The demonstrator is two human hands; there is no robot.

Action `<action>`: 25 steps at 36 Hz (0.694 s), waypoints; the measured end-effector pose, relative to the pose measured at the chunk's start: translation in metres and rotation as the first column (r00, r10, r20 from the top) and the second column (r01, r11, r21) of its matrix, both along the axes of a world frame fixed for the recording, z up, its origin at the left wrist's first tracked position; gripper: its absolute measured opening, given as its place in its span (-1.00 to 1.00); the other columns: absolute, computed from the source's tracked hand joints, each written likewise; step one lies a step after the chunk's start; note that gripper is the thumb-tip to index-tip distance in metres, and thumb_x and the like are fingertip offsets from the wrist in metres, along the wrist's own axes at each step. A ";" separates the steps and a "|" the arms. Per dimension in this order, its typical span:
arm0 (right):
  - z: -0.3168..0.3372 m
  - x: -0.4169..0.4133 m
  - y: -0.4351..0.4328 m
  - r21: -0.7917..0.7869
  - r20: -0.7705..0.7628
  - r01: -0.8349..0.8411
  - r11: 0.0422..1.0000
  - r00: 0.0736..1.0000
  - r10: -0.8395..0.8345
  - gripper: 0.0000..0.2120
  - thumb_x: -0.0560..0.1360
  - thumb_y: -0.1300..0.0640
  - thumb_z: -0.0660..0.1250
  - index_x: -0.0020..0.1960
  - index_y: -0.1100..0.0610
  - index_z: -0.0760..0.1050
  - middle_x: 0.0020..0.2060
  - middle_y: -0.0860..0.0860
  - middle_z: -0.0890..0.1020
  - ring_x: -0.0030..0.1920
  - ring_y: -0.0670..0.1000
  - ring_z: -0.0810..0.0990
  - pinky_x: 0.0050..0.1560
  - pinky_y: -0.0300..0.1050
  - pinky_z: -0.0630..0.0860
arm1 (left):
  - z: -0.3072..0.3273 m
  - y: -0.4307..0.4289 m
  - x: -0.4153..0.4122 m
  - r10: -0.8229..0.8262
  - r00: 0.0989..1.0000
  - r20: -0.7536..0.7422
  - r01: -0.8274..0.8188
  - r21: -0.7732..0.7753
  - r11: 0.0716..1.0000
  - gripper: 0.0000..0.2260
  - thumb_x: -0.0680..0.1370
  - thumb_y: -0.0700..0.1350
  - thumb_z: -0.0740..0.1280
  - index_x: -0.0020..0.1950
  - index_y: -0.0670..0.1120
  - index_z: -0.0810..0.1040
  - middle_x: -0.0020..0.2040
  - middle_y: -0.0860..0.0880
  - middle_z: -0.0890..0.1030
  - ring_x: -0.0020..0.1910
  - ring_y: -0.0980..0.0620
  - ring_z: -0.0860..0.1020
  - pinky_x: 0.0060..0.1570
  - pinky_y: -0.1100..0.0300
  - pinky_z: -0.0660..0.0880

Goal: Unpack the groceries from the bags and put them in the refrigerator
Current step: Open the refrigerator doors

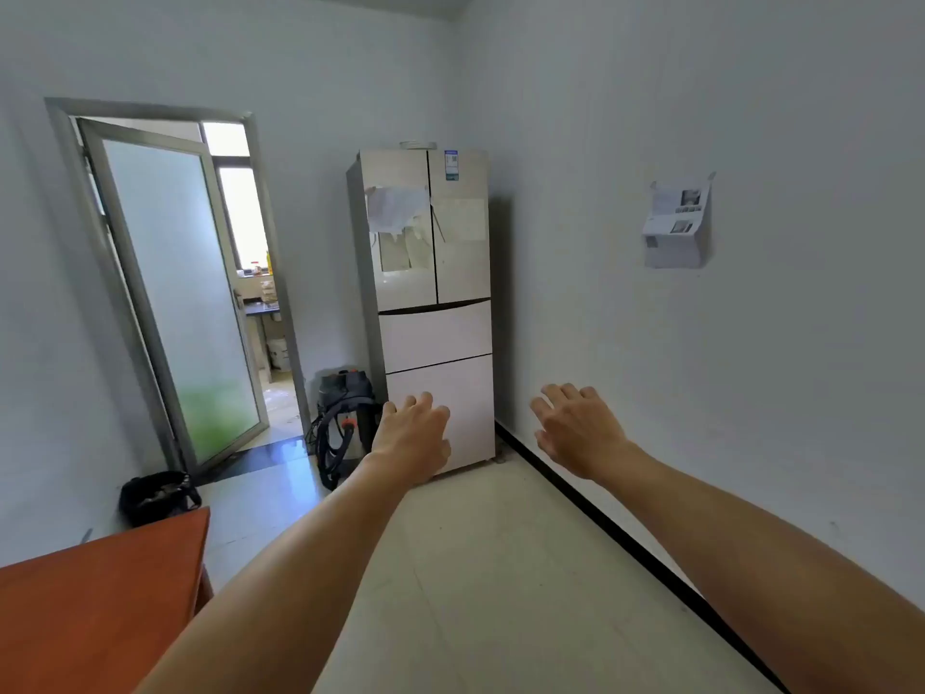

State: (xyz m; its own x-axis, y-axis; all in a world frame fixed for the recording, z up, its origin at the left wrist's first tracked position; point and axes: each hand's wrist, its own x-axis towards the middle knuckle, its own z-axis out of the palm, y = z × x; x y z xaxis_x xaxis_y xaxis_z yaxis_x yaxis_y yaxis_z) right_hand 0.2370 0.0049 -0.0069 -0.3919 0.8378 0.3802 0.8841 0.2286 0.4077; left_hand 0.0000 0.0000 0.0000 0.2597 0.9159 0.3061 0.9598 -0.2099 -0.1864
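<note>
White walls point(701, 92), pale tiled floor point(475, 568), open frosted-glass door point(185, 293), orange table point(100, 608) lower left.

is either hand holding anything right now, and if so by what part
Nothing is held. The left hand and right hand are both empty, fingers spread, stretched out toward the closed refrigerator.

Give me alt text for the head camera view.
Two empty hands, left and right, reach toward a closed four-door refrigerator in a room corner. A vacuum cleaner stands beside it, near an open frosted-glass door; an orange table sits lower left.
</note>
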 end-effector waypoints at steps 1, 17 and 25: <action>-0.002 0.001 0.004 -0.010 0.008 0.013 1.000 1.000 -0.013 -0.60 0.61 -0.04 0.13 0.35 0.14 0.37 0.30 0.15 0.47 0.21 0.16 0.50 0.15 0.04 0.46 | -0.002 0.002 0.002 0.012 1.000 0.002 -0.012 -0.012 1.000 -0.68 0.59 0.01 0.23 0.31 -0.06 0.45 0.22 -0.08 0.44 0.19 -0.10 0.42 0.21 -0.05 0.35; -0.030 -0.020 0.153 -0.017 -0.026 0.009 1.000 1.000 -0.010 -0.62 0.60 -0.04 0.13 0.33 0.14 0.38 0.26 0.13 0.47 0.18 0.15 0.49 0.13 0.02 0.42 | -0.032 0.148 -0.017 -0.029 0.999 0.030 0.030 -0.042 0.999 -0.69 0.60 0.01 0.23 0.30 -0.07 0.46 0.19 -0.08 0.45 0.16 -0.09 0.44 0.19 -0.03 0.35; -0.006 -0.054 0.262 0.012 -0.064 0.037 0.999 0.997 -0.037 -0.67 0.58 -0.01 0.14 0.26 0.14 0.41 0.16 0.11 0.51 0.07 0.12 0.52 0.05 0.00 0.46 | -0.006 0.265 -0.050 -0.081 0.997 0.020 0.081 -0.023 0.996 -0.68 0.60 0.01 0.22 0.30 -0.08 0.46 0.20 -0.08 0.45 0.20 -0.10 0.42 0.20 -0.02 0.35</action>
State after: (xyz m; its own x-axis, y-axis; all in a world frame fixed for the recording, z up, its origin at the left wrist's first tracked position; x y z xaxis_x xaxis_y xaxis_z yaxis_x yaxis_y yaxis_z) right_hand 0.1830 0.2670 -0.0131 -0.3352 0.8462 0.4142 0.9162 0.1903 0.3527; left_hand -0.0503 0.2649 -0.0061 0.3277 0.8991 0.2902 0.9428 -0.2913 -0.1620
